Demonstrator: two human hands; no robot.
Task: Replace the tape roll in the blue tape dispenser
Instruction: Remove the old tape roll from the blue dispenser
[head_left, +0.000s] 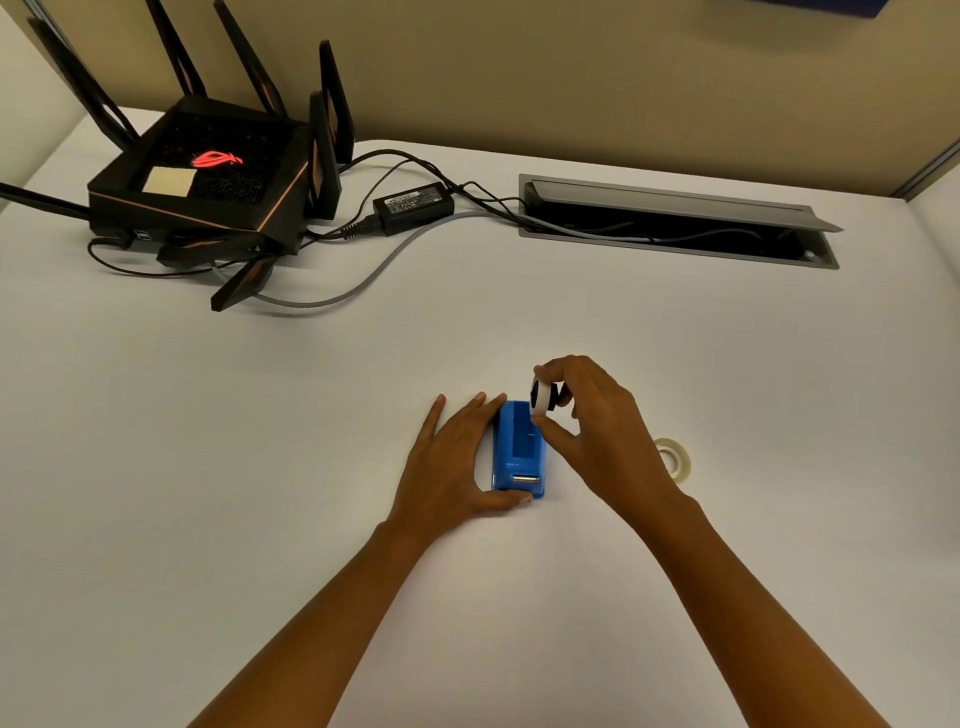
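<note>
A: Status on the blue tape dispenser?

B: It sits on the table near centre, cutter end toward the person. Left hand lies flat against its left side, thumb wrapped round the near end, bracing it. That grip is a brace, not a pinch; nothing is held in it.

A: Right hand?

B: Right hand hovers just above the far end of the dispenser, fingers pinched on a small white ring with a black hub.

A: Old core or new roll?

B: Can't tell for certain. It looks thin, so my read is the spent core on its spindle, just out of the bay.

A: Bay contents?

B: The dispenser's slot looks empty, only dark interior showing.

A: Fresh tape?

B: A clear tape roll lies flat on the table right of the dispenser, partly hidden behind the right wrist.

A: Next move?

B: Probably strip the core off the hub, fit the clear roll, drop the hub back into the slot with the axle ends seated, then feed tape to the cutter.
</note>
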